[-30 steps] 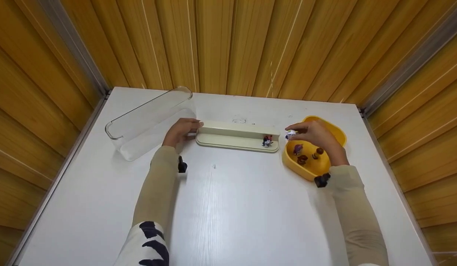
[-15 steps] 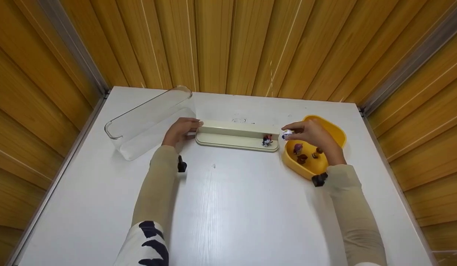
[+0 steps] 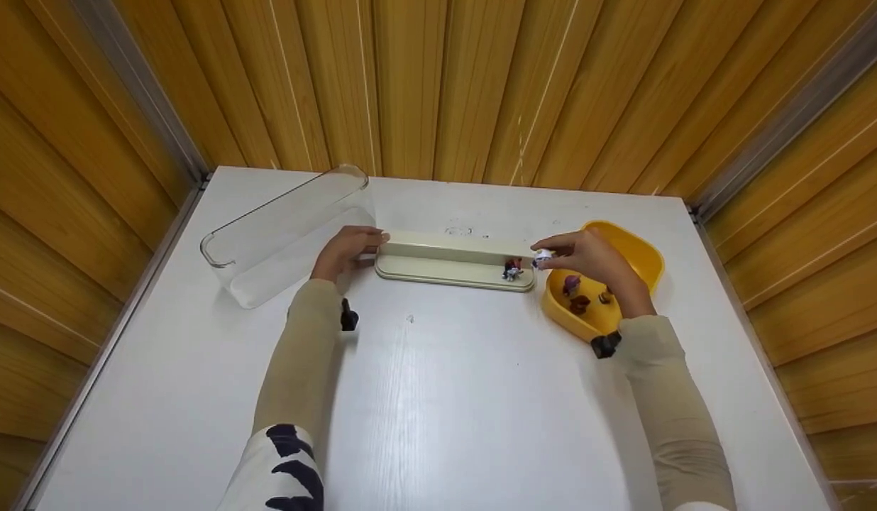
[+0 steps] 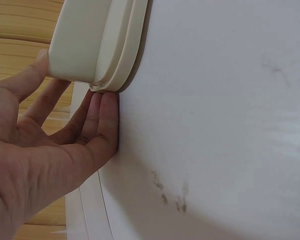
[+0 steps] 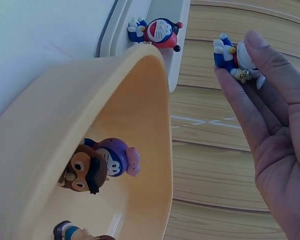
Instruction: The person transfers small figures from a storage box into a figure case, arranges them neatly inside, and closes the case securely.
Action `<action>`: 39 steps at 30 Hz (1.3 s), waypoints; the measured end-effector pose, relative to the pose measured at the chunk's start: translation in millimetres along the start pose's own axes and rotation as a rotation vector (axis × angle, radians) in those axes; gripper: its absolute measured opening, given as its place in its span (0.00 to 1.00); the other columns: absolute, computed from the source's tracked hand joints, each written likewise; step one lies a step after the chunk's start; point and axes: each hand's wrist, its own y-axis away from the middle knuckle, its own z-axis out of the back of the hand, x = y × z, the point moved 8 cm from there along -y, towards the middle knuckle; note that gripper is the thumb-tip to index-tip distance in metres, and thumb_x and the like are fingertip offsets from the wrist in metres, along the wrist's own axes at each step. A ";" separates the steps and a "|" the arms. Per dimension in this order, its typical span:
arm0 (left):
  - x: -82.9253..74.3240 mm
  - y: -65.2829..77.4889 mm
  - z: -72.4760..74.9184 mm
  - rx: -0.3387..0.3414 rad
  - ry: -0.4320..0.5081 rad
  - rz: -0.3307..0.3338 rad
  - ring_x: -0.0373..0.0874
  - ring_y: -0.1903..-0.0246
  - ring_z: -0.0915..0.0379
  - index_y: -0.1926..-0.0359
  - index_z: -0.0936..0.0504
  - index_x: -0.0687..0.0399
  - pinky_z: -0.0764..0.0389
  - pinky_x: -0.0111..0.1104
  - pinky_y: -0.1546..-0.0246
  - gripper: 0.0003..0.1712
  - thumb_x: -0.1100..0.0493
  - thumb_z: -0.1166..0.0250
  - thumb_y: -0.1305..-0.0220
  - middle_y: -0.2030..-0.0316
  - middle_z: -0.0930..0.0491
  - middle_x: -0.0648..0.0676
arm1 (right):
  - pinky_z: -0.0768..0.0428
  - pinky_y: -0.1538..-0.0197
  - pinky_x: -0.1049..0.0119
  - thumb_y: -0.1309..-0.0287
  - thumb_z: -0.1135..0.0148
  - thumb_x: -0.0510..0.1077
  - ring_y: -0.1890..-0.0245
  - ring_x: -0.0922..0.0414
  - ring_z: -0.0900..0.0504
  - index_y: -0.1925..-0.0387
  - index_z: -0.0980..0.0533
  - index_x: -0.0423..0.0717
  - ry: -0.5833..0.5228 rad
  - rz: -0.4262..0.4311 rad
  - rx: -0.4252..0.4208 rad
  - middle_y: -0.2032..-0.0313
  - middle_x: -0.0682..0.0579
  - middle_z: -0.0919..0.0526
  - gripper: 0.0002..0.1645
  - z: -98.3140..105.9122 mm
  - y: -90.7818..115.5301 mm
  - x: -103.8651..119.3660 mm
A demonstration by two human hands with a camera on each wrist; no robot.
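Note:
My left hand (image 3: 348, 248) holds the left end of a cream-coloured stepped display base (image 3: 438, 273), thumb against its raised back part. In the left wrist view the fingertips (image 4: 108, 107) touch the lower end of that base. My right hand (image 3: 587, 255) pinches a small blue-and-white Doraemon figurine (image 5: 235, 57) with a white hat, in the air beside the base's right end. Standing on the base near that end is another Doraemon figurine (image 5: 160, 32) with a red and black hood. Below my right hand is a yellow box (image 3: 577, 328).
Inside the yellow box are a purple-hooded figurine (image 5: 114, 157), a brown one (image 5: 84, 170) and one partly cut off (image 5: 74, 232). A clear plastic cover (image 3: 289, 234) lies at the back left of the white table (image 3: 438, 397). Wood-look panels (image 3: 410, 85) enclose the table.
My right hand has moved left with the white-hatted figurine, from over the yellow box to the right end of the base. My left hand has stayed in place.

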 end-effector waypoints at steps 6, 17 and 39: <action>-1.5 -0.9 -0.9 0.009 0.004 -0.019 0.50 0.38 0.27 0.29 0.30 0.59 0.26 0.43 0.36 0.34 0.53 0.31 0.31 0.36 0.24 0.58 | 0.18 0.59 0.68 0.37 0.29 0.51 0.62 0.50 0.21 0.41 0.17 0.55 0.027 -0.014 -0.010 0.45 0.48 0.14 0.23 -2.6 -2.7 1.1; -0.5 -1.0 -1.0 -0.001 0.004 0.020 0.50 0.37 0.28 0.29 0.29 0.57 0.27 0.42 0.34 0.33 0.53 0.32 0.31 0.35 0.24 0.56 | 0.16 0.52 0.62 0.37 0.29 0.51 0.60 0.52 0.19 0.42 0.17 0.58 0.018 0.013 0.008 0.43 0.48 0.15 0.22 -13.8 -9.2 6.5; -1.6 -0.8 -0.5 0.016 -0.016 -0.004 0.50 0.37 0.27 0.29 0.30 0.58 0.24 0.41 0.37 0.33 0.53 0.32 0.31 0.36 0.24 0.57 | 0.18 0.42 0.52 0.40 0.27 0.52 0.46 0.51 0.16 0.46 0.15 0.56 -0.011 0.107 -0.007 0.46 0.52 0.14 0.21 -31.1 -19.6 23.5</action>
